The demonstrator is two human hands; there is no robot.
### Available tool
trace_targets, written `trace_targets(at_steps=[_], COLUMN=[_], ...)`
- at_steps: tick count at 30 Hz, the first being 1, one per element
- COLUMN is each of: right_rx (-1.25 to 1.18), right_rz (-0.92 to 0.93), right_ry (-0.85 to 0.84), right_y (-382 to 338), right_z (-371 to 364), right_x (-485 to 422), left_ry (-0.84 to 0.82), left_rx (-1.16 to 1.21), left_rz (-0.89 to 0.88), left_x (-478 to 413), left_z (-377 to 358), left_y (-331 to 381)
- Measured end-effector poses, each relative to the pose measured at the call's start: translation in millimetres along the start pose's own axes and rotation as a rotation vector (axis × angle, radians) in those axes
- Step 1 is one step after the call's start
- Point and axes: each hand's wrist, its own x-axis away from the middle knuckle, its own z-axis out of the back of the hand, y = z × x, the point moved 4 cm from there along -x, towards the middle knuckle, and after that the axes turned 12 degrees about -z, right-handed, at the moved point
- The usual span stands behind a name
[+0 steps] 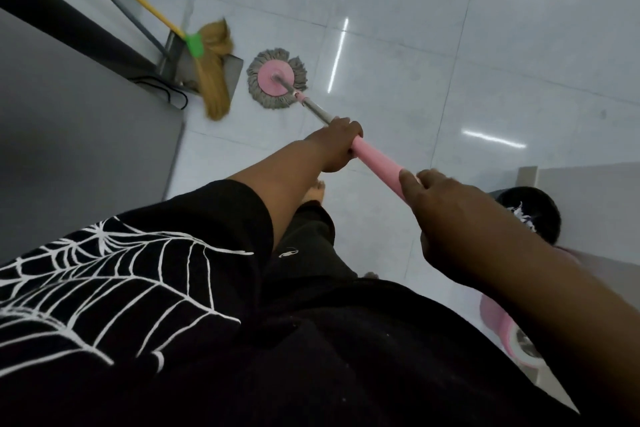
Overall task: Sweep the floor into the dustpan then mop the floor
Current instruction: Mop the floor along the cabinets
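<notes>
Tiled floor (415,28) bears broom (213,80) and dustpan (236,66) just beside the mop (273,80).

Left hand (337,144) forward, fingers (346,128) wrapped tight; right hand (440,215) nearer (blurred), apparently gripping too.

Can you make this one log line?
phase: mopping | left grip: holds pink mop handle | right grip: holds handle end | round pink grey-fringed mop head: on white tiled floor, beside yellow broom

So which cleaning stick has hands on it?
The pink mop: the left hand and right hand grip it. The yellow broom and grey dustpan lean untouched.
</notes>
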Motion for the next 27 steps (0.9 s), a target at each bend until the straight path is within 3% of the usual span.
trace_targets(at_steps=[12, 19, 27], right_rx=[-0.008, -0.084, -0.126], right_rz=[-0.051, -0.051, -0.069], right_ry=[0.020, 0.015, -0.025], right_y=[-40, -27, 16], right_z=[59, 22, -37], right_x=[-103, -83, 11], left_ry=[-0.017, -0.091, -0.111], left_rx=[-0.011, -0.101, -0.093], left_rz=[0.068, 0.157, 0.067], left_x=[-42, -42, -16], left_z=[93, 62, -18], left_y=[-75, -56, 27])
